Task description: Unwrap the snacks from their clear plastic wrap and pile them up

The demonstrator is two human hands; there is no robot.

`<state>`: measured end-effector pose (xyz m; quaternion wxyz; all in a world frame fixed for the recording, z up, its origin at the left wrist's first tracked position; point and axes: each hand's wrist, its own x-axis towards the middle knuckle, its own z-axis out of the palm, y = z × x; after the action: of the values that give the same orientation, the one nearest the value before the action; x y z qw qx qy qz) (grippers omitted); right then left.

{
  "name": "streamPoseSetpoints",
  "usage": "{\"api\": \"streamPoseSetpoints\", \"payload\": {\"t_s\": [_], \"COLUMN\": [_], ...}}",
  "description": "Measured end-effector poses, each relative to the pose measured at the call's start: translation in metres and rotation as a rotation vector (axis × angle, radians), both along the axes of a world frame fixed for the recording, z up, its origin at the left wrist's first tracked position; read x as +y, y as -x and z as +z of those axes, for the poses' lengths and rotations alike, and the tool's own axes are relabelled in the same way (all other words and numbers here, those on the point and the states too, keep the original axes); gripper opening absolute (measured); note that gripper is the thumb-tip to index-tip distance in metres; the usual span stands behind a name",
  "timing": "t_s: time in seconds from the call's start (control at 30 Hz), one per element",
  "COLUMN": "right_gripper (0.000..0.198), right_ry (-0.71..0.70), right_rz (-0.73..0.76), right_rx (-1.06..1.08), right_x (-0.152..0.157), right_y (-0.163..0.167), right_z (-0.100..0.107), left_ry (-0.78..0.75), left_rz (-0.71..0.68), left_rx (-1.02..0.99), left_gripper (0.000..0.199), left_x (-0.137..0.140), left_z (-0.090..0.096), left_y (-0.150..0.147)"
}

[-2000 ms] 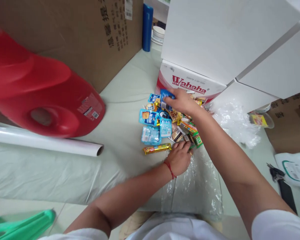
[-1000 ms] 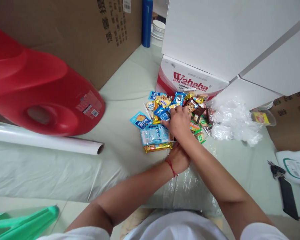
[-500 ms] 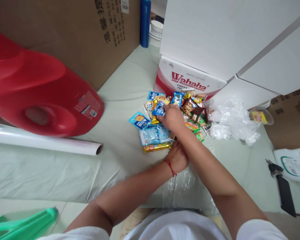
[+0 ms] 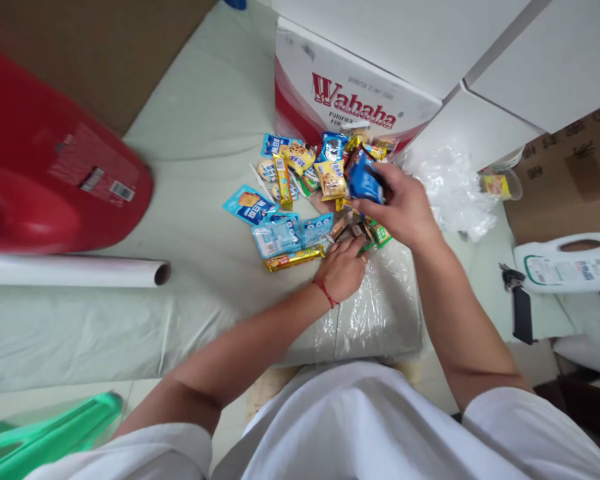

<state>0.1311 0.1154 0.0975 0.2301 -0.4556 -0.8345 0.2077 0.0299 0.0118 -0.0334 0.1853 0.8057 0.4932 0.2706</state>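
A blue snack packet [image 4: 366, 181] is pinched between the thumb and fingers of my right hand [image 4: 405, 207], over the right side of a pile of wrapped snacks. My left hand [image 4: 341, 270], with a red string at the wrist, lies at the pile's front edge. Its fingers stretch onto small brown packets [image 4: 363, 231]. Left of it are a yellow snack bar [image 4: 295, 259] and light blue packets [image 4: 277, 237]. Cream-yellow cookie packets [image 4: 331, 180] lie in the middle of the pile. Beneath and right of my left hand spreads a clear plastic bag [image 4: 393, 300].
Behind the pile stands a white-and-red Wahaha carton [image 4: 300, 87]. Crumpled clear plastic [image 4: 447, 190] lies to the right, with a white jug [image 4: 570, 263] and keys [image 4: 511, 277] beyond. At left are a big red jug [image 4: 55, 167] and a white roll [image 4: 70, 270].
My right hand has moved right across the pile with a blue packet. My left hand, previously partly behind the right forearm, now shows fully. The camera view has shifted.
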Motion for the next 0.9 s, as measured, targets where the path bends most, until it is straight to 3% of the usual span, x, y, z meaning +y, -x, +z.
{"api": "streamPoseSetpoints", "payload": {"t_s": [0.13, 0.23, 0.37, 0.47, 0.7, 0.9], "right_gripper": [0.062, 0.058, 0.054, 0.058, 0.071, 0.055], "right_ry": [0.187, 0.241, 0.293, 0.272, 0.171, 0.202], "right_rz": [-0.080, -0.038, 0.204, 0.279, 0.272, 0.190], "right_rx": [0.100, -0.046, -0.296, -0.436, -0.414, -0.380], "right_x": [-0.043, -0.077, -0.109, -0.120, -0.130, -0.137], "right_y": [-0.080, -0.112, -0.111, -0.096, -0.087, -0.101], "right_z": [0.006, -0.003, -0.019, -0.034, -0.061, -0.061], "left_ry": [0.017, 0.029, 0.027, 0.030, -0.026, -0.164], "left_rz": [0.024, 0.050, 0.047, 0.031, 0.128, 0.141], "left_rx": [-0.027, -0.097, -0.196, -0.283, -0.422, -0.344], "left_gripper": [0.036, 0.037, 0.039, 0.037, 0.032, 0.024], "left_x": [0.002, 0.006, 0.012, 0.014, 0.009, -0.005], "left_z": [-0.003, -0.009, -0.014, -0.017, -0.005, 0.014], "left_y": [0.001, 0.001, 0.005, 0.012, 0.024, 0.026]}}
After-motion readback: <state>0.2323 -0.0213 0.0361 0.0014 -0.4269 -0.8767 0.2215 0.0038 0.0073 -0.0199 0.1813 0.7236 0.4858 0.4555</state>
